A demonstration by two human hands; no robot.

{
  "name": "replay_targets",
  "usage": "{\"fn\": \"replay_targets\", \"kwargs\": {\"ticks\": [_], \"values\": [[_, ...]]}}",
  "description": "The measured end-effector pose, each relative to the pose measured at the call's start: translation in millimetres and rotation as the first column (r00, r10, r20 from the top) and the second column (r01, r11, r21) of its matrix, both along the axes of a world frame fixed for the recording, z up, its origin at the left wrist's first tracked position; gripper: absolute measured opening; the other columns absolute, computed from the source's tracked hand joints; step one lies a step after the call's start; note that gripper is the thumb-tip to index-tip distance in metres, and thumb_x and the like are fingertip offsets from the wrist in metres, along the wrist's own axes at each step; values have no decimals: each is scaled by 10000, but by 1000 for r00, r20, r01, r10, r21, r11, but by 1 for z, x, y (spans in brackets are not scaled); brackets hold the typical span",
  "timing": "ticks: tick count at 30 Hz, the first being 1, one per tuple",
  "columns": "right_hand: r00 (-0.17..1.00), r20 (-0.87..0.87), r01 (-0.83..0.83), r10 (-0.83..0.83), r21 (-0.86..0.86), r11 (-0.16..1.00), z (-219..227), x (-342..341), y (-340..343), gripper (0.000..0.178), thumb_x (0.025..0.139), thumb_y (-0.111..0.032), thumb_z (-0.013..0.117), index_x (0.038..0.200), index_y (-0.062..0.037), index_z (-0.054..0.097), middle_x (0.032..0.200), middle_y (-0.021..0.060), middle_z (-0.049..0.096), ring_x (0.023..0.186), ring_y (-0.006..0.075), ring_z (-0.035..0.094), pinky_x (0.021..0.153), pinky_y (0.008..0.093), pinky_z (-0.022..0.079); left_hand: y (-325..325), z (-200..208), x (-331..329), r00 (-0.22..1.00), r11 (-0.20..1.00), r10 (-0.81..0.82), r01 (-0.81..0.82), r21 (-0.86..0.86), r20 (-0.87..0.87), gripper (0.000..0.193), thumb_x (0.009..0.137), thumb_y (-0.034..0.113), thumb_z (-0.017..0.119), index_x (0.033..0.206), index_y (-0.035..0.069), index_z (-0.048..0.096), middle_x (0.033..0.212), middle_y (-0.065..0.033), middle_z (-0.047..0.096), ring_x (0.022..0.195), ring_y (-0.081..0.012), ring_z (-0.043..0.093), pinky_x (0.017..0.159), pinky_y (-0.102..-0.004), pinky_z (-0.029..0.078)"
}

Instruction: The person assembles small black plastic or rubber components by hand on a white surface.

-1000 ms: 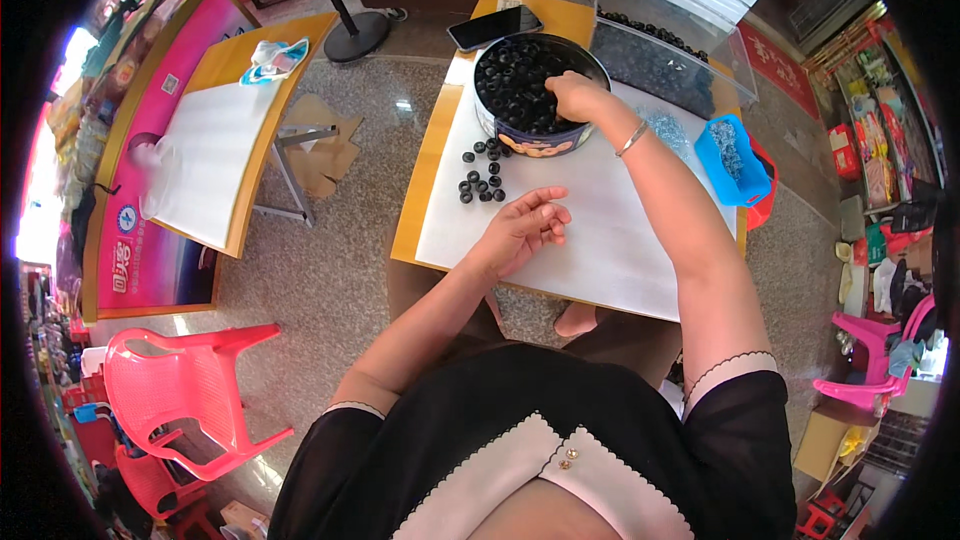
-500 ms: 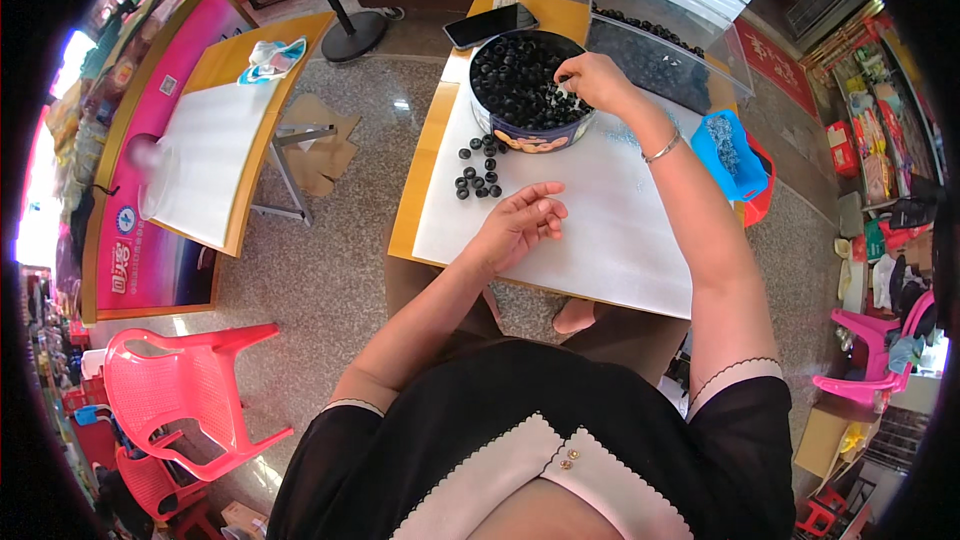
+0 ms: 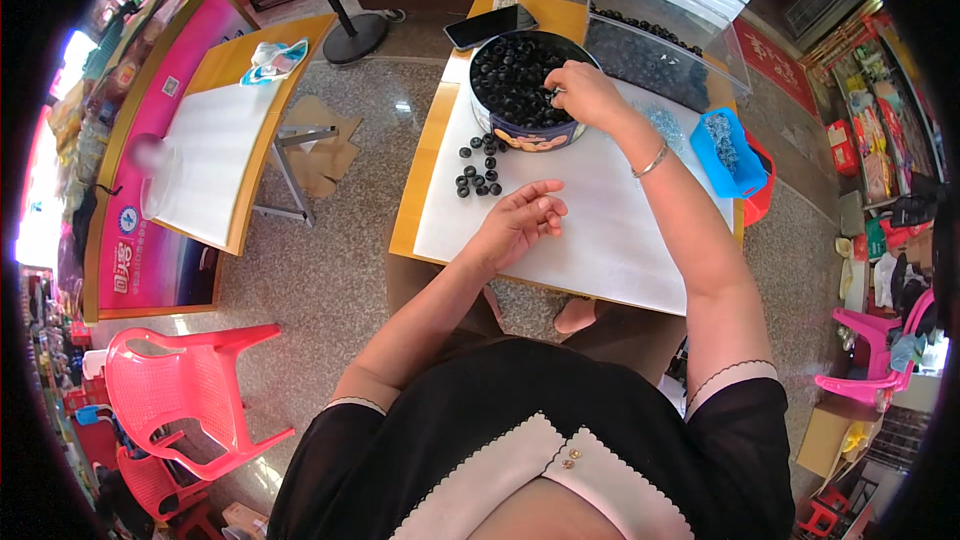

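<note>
A round tin (image 3: 535, 140) full of small black wheel-like pieces (image 3: 515, 75) stands at the far side of the white-topped table. My right hand (image 3: 590, 95) reaches over its right rim, fingertips pinched together among the pieces; what they grip is too small to make out. Low over the table's near part, my left hand (image 3: 522, 225) is half turned up, its fingers loosely bent and apart, holding nothing. Several loose black wheels (image 3: 478, 172) lie on the white top between that hand and the tin.
A phone (image 3: 490, 27) lies behind the tin. To the right are a clear bin (image 3: 650, 65) of black pieces, a patch of small clear bits (image 3: 662, 125) and a blue basket (image 3: 728, 155) of tiny shiny pieces. A pink chair (image 3: 190, 395) stands to the left.
My right hand has shifted slightly left and nearer, fingers lower into the tin. The pale bits seen by its fingertips hardly show now. My left hand has stayed put.
</note>
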State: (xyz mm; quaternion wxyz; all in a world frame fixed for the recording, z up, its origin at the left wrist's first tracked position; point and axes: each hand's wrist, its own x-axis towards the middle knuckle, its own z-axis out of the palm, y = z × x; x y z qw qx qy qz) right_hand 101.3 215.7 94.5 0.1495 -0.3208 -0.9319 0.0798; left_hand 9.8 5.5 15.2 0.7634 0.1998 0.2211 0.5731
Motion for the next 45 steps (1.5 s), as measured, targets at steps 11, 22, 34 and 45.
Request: {"fn": "replay_targets", "kwargs": {"ticks": [11,22,34,45], "values": [[984,109,156,-140,-154,976,-18,-31,-4,150,738,-147,660,850,-52,689,833,167,667,812,333,646,705,418,514,-1,0,2,1000,1000,-6,6,6,13,337,939,108,502,1250,-2,434,967,-94,586,808,-136,583,773,-279,491],[781,-583,-91,-224,-461,882,0,49,-132,164,752,-40,647,910,-1,625,822,62,615,714,146,579,679,266,472,-2,-4,1,988,988,155,-155,1,21,319,930,166,525,1196,-8,496,959,-79,595,808,-148,573,762,-293,483],[655,-702,-96,-278,-442,892,-26,56,-181,235,740,-13,632,974,-38,622,956,68,571,810,170,559,711,297,482,-2,-7,3,986,986,165,-164,-22,25,198,904,101,561,1059,-18,591,902,-90,632,756,-158,602,719,-279,502],[688,-671,-57,-276,-429,901,-34,67,-185,245,775,0,606,1007,-59,658,949,86,541,796,177,576,704,283,491,-5,-3,3,994,998,65,-63,23,-91,229,894,79,546,1096,-24,582,912,-83,618,771,-152,586,763,-285,488]]}}
